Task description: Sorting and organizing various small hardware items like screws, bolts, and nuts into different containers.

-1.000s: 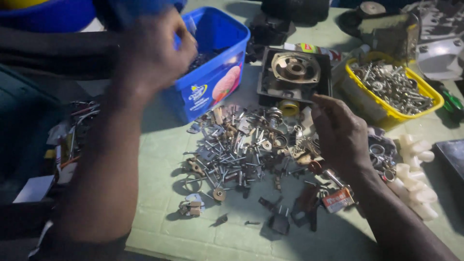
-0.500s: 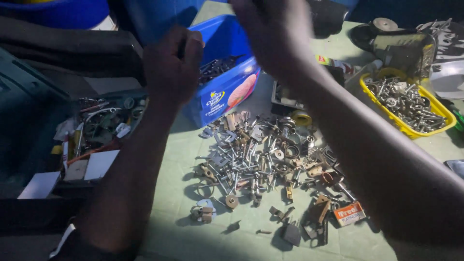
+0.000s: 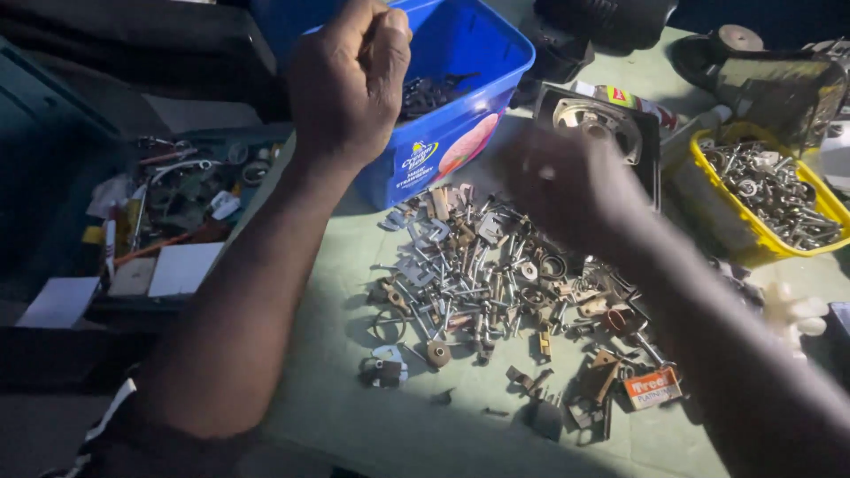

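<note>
Right hand drops back from the blue plastic tub to the heap of loose metal hardware.

A second ago the right hand (image 3: 571, 186) was raised near the blue plastic tub (image 3: 460, 133); now it hovers, blurred, over the scattered pile of screws, bolts and brackets (image 3: 496, 283), so I cannot tell its grip. The left hand (image 3: 347, 75) stays clenched in a fist above the tub's rim, possibly holding small parts.

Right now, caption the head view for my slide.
Left hand fisted over blue tub; blurred right hand above scattered bolts.
</note>
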